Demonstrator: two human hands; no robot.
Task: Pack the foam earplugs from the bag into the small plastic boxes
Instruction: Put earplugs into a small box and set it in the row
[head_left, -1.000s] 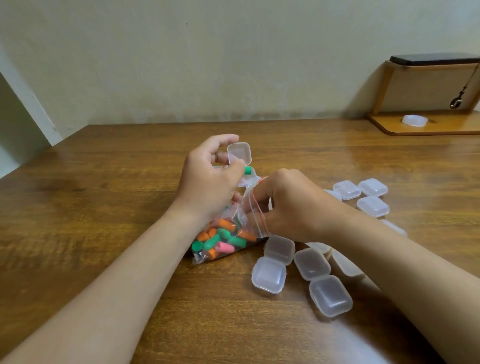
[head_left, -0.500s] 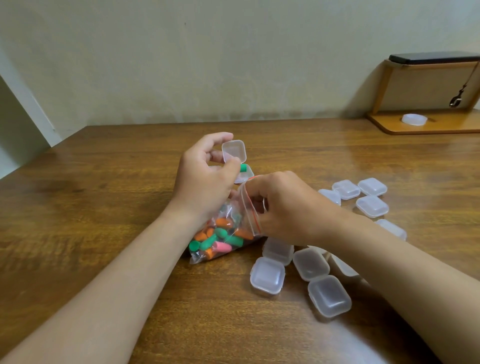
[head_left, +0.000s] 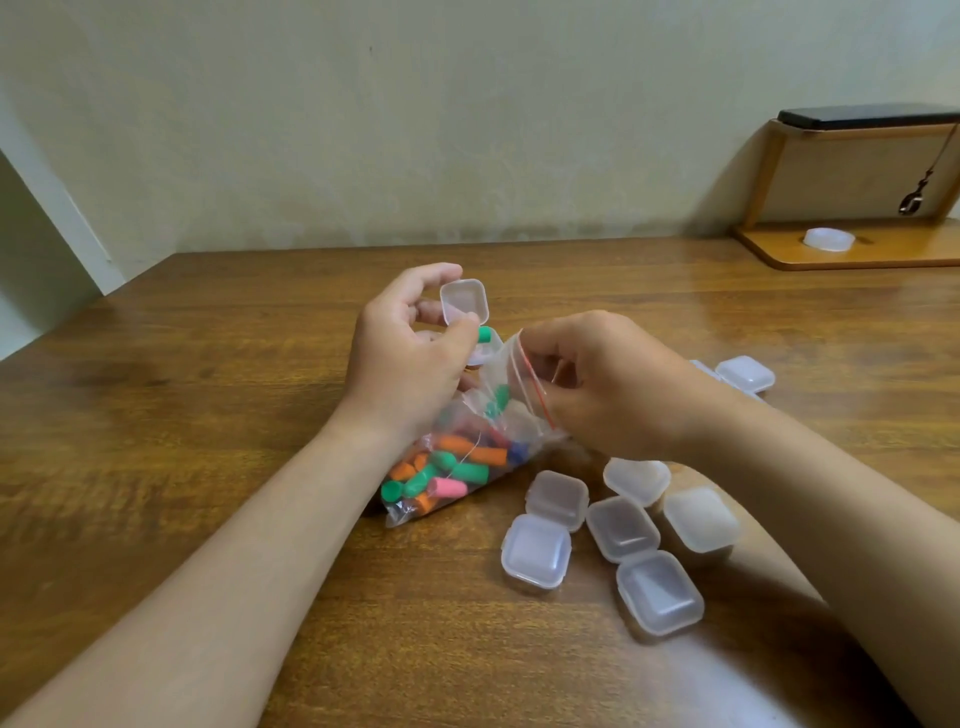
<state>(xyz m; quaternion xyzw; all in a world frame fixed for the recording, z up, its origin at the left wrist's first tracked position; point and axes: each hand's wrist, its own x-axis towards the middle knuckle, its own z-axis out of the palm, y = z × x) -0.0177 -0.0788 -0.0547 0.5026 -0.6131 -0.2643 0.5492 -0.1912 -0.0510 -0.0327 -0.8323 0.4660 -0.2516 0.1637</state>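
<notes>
Above table (head_left: 208, 415), left hand (head_left: 400, 358) grips box (head_left: 464, 301), right hand (head_left: 613, 384) pinches bag (head_left: 457, 467).

Right hand (head_left: 613, 384): now higher and rolled back, its fingers showing at the bag (head_left: 457, 462) mouth. Bag: red-lined rim raised with the hand.

wall (head_left: 467, 114): pale, plain | table (head_left: 182, 415): brown wood | shelf (head_left: 852, 249): small, wooden, far right
</notes>
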